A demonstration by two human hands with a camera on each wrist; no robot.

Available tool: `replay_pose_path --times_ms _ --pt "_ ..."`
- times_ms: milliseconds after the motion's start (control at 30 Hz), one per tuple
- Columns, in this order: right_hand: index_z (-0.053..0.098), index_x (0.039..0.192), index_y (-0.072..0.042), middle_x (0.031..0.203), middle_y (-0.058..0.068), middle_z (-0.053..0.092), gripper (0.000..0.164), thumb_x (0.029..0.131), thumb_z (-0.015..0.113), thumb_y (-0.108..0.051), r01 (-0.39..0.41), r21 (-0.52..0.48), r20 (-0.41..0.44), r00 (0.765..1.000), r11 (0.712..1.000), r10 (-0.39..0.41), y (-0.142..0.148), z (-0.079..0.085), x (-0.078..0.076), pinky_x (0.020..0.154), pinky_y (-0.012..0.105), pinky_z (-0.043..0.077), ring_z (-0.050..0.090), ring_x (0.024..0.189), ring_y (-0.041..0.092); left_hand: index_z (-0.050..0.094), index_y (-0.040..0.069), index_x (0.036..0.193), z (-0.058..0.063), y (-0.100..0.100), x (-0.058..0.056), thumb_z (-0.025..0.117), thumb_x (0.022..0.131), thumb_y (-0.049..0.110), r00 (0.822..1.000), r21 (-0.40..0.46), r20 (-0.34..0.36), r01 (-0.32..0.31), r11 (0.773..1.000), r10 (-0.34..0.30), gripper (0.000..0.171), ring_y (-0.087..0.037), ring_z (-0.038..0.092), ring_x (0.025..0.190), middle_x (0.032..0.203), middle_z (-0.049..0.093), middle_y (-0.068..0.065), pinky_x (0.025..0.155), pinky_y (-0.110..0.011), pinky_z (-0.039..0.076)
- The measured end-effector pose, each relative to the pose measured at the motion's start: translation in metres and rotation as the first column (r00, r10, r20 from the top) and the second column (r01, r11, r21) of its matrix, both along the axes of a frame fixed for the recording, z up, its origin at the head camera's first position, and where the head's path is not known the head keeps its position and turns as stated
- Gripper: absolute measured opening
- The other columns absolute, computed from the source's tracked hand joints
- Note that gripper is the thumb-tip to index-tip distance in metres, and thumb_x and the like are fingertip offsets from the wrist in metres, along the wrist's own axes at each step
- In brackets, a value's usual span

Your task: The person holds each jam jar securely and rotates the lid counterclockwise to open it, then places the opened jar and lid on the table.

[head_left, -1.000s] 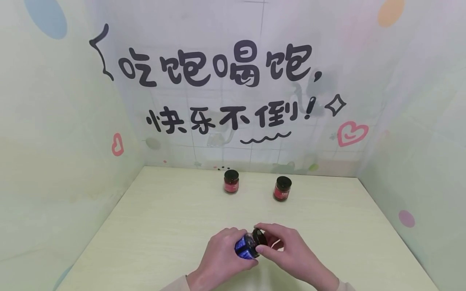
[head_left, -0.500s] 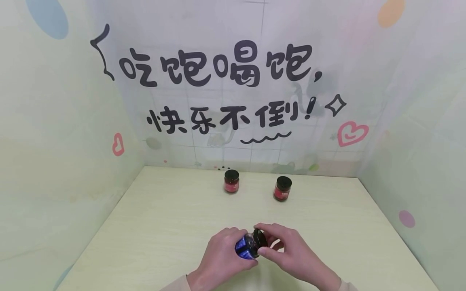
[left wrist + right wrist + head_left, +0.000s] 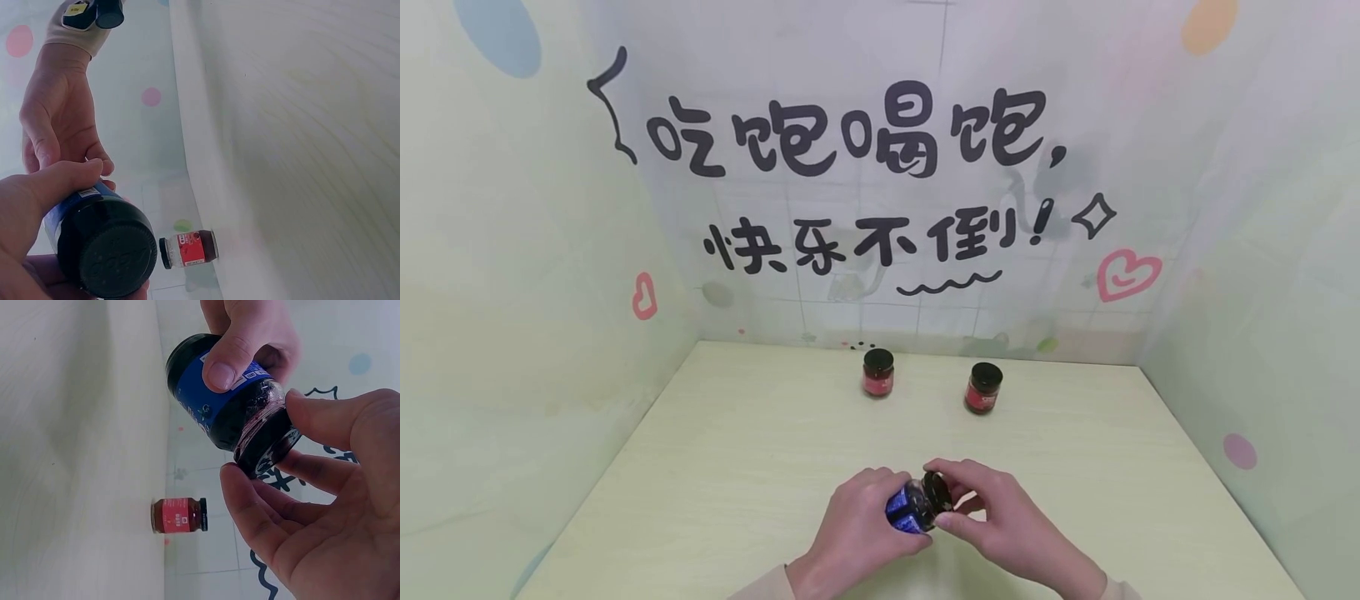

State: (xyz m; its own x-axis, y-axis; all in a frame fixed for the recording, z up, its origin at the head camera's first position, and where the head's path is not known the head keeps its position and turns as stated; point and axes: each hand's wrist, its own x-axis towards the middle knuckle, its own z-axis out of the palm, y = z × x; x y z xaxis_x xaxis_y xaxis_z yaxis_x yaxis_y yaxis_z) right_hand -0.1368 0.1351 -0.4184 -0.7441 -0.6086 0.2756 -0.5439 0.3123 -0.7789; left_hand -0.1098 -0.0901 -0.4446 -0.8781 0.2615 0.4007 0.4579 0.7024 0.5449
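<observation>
A glass jar [image 3: 904, 510] with a blue label and dark contents is held tilted over the front of the table. My left hand [image 3: 861, 521] grips its body, thumb across the label. Fingers and thumb of my right hand [image 3: 1000, 521] pinch the black lid [image 3: 937, 492] at its rim. In the right wrist view, the glass neck [image 3: 262, 406] shows reddish-purple streaks beside the lid. The left wrist view looks at the dark jar bottom [image 3: 115, 253], which hides the lid there.
Two jars with red labels and black lids stand upright farther back on the pale wooden table [image 3: 737, 467]: one near the middle [image 3: 877, 382], one to its right [image 3: 982, 398]. Printed cloth walls [image 3: 550, 292] enclose the back and sides.
The right thumb and the lid have shifted very slightly right, the lid's angle altering a little against the jar. The left hand keeps its grip; the red-label jars stay put.
</observation>
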Motion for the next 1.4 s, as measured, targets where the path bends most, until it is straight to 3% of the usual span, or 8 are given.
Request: replay_pose_path --times_ms 200,333,500,700,867,1167,1400 --pt "0.058 0.138 -0.021 0.118 -0.003 0.067 0.047 0.094 0.073 -0.029 0.004 0.003 0.016 1.000 1.000 -0.004 0.000 0.001 0.000 0.076 0.030 0.058 0.066 0.091 0.015 0.070 0.019 0.102 0.000 -0.001 0.000 0.092 0.065 0.039 1.000 -0.015 -0.004 -0.002 1.000 0.002 0.048 -0.002 0.050 0.078 0.086 0.059 0.016 0.067 -0.021 0.046" --pt "0.059 0.136 -0.026 0.115 -0.002 0.068 0.045 0.094 0.072 -0.034 0.054 0.031 0.083 0.995 0.998 -0.056 -0.001 0.003 0.000 0.075 0.030 0.057 0.067 0.088 0.013 0.069 0.019 0.102 0.000 -0.002 0.000 0.092 0.065 0.040 1.000 -0.037 -0.004 -0.002 0.999 0.002 0.048 -0.002 0.051 0.078 0.087 0.059 0.016 0.067 -0.022 0.046" --pt "0.065 0.125 -0.030 0.099 -0.006 0.070 0.036 0.094 0.069 -0.048 0.159 0.132 0.166 0.969 0.978 -0.180 -0.006 0.007 0.000 0.063 0.031 0.055 0.067 0.077 0.013 0.069 0.019 0.101 0.000 -0.002 0.000 0.093 0.065 0.040 1.000 -0.055 -0.026 -0.001 0.999 -0.001 0.048 -0.003 0.051 0.079 0.086 0.060 0.015 0.067 -0.022 0.047" --pt "0.068 0.111 -0.020 0.075 -0.004 0.067 0.039 0.091 0.068 -0.054 0.207 0.180 0.244 0.938 0.962 -0.248 -0.012 0.010 -0.002 0.051 0.034 0.052 0.062 0.059 0.020 0.068 0.020 0.101 -0.001 -0.001 -0.001 0.093 0.065 0.038 0.998 -0.071 -0.054 0.010 0.997 -0.014 0.047 -0.003 0.052 0.079 0.087 0.062 0.014 0.068 -0.022 0.049" --pt "0.068 0.107 -0.020 0.069 0.000 0.066 0.039 0.089 0.070 -0.055 0.211 0.187 0.250 0.934 0.959 -0.254 -0.013 0.010 -0.003 0.050 0.033 0.050 0.059 0.053 0.018 0.068 0.019 0.102 -0.002 -0.002 0.000 0.093 0.065 0.038 0.998 -0.078 -0.064 0.012 0.997 -0.017 0.049 -0.003 0.053 0.080 0.088 0.062 0.013 0.068 -0.021 0.049" --pt "0.068 0.106 -0.019 0.074 -0.003 0.068 0.036 0.088 0.073 -0.051 0.203 0.170 0.275 0.930 0.964 -0.245 -0.013 0.007 -0.005 0.053 0.034 0.053 0.063 0.059 0.019 0.067 0.020 0.101 -0.004 -0.002 0.000 0.093 0.065 0.037 0.997 -0.076 -0.068 0.025 0.997 -0.030 0.048 -0.003 0.052 0.079 0.088 0.061 0.014 0.066 -0.021 0.048" --pt "0.067 0.106 -0.026 0.078 -0.007 0.068 0.033 0.086 0.076 -0.051 0.215 0.170 0.215 0.944 0.962 -0.249 -0.011 0.006 -0.005 0.058 0.031 0.049 0.065 0.072 0.015 0.068 0.019 0.103 -0.004 -0.002 -0.001 0.093 0.065 0.037 0.999 -0.069 -0.042 0.021 0.997 -0.024 0.049 -0.003 0.052 0.080 0.088 0.062 0.014 0.067 -0.021 0.049"
